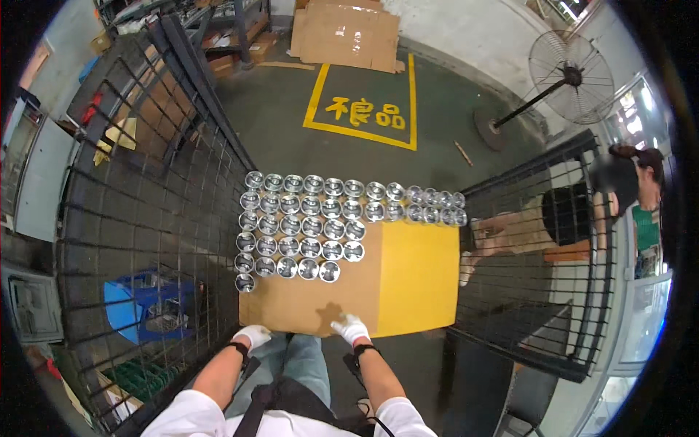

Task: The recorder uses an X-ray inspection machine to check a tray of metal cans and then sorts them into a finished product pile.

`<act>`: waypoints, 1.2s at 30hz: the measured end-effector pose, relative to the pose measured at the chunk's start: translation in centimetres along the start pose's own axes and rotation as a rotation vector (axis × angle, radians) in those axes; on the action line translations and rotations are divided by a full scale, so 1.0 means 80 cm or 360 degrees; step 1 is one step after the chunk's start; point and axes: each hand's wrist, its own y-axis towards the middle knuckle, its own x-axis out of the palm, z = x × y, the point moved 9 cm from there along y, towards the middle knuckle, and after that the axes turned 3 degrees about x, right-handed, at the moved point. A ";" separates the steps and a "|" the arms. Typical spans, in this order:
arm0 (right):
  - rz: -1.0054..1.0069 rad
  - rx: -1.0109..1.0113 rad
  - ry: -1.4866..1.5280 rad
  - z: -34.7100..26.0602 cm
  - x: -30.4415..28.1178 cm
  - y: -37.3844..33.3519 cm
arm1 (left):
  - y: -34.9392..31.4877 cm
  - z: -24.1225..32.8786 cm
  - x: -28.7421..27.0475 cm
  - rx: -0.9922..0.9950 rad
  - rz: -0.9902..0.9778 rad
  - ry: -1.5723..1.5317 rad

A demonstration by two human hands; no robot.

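Silver round metal parts that look like engine pistons [311,226] stand in rows on a brown cardboard sheet [291,302]. The two far rows reach across to the right side, and the nearer rows are shorter. My left hand [255,336], in a white glove, is at the near left corner of the cardboard; its fingers are too bunched and small to make out. White-gloved too, my right hand [352,328] is over the near edge, fingers apart and nothing in them. Its shadow falls on the cardboard. A yellow panel [419,280] covers the right part of the surface.
Black wire mesh sides [156,211] flank the cardboard left and right. A blue object [138,309] shows behind the left mesh. Past the right mesh is another person [568,215]. A standing fan [571,76], flattened cardboard [346,36] and a yellow floor marking [360,135] lie beyond.
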 end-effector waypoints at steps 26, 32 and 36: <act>0.0293 0.0473 0.0071 0.039 0.058 0.042 | 0.171 0.153 -0.183 -0.0275 0.0873 0.0575; 0.0221 0.0618 0.0222 0.091 0.123 -0.085 | 0.180 0.146 -0.194 -0.0536 0.1151 0.0375; 0.0212 0.0695 0.0336 0.090 0.149 -0.140 | 0.185 0.124 -0.191 -0.0628 0.1205 0.0338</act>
